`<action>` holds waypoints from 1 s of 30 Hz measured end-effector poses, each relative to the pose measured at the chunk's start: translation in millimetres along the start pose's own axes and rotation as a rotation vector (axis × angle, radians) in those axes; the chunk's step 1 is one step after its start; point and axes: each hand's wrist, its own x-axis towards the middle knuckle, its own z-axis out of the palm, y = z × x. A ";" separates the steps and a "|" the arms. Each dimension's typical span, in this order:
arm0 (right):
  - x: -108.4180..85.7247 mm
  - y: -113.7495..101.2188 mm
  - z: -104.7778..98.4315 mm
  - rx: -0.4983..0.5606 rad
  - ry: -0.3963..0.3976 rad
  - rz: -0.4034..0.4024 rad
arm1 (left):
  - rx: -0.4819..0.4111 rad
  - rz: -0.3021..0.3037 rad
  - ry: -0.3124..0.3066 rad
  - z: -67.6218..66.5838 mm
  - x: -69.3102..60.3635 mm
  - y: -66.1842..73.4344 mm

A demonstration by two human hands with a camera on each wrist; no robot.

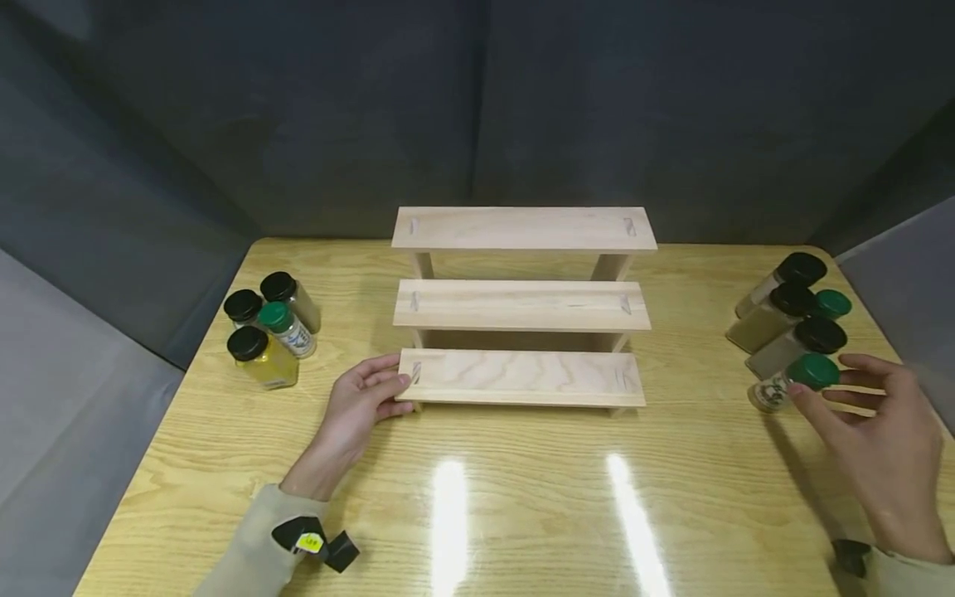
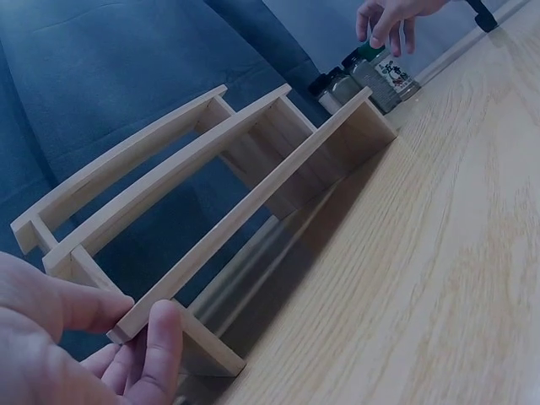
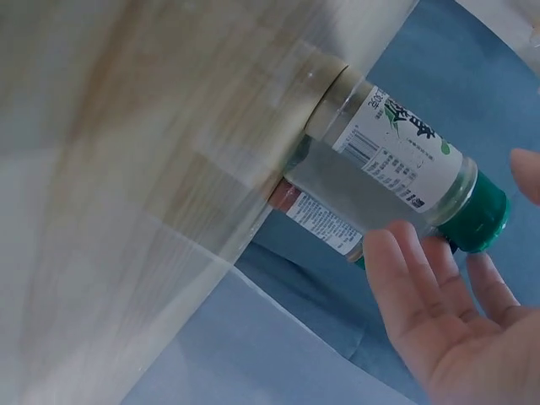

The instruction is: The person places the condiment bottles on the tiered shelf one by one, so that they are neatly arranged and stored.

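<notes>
A three-step wooden rack (image 1: 522,377) stands on the table. My left hand (image 1: 363,402) pinches the left end of its lowest board (image 2: 245,215), thumb and fingers on the board's edge. At the right, my right hand (image 1: 880,423) is beside a green-capped spice jar (image 1: 776,390) with a white printed label. In the right wrist view, the fingers (image 3: 396,270) are spread beside the jar, and the thumb stands apart from its green cap (image 3: 479,213). The jar stands upright on the table.
Behind that jar stand several more spice jars (image 1: 768,327), with black caps and one green. On the left is another group: a yellow jar (image 1: 270,365), a small green-capped jar (image 1: 294,336) and black-capped ones. A dark cloth wall (image 1: 477,108) rises behind the table (image 1: 522,497).
</notes>
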 end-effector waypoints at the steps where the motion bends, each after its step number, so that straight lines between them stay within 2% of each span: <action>1: 0.1 0.1 0.2 -0.004 -0.003 -0.007 | -0.001 -0.001 0.000 0.2 0.1 0.3; 6: 0.9 1.0 0.5 -0.037 -0.018 -0.057 | -0.011 -0.006 -0.002 0.4 0.7 0.0; 16: 4.5 4.1 0.6 -0.081 -0.030 -0.105 | -0.015 -0.002 -0.011 -0.8 1.1 -2.6; 22: 5.3 2.4 2.7 -0.078 0.007 -0.079 | -0.014 -0.003 -0.014 -1.0 0.9 -2.1; 30: -1.9 -3.7 3.1 0.029 0.066 -0.019 | -0.008 -0.001 -0.022 -1.8 1.5 -1.3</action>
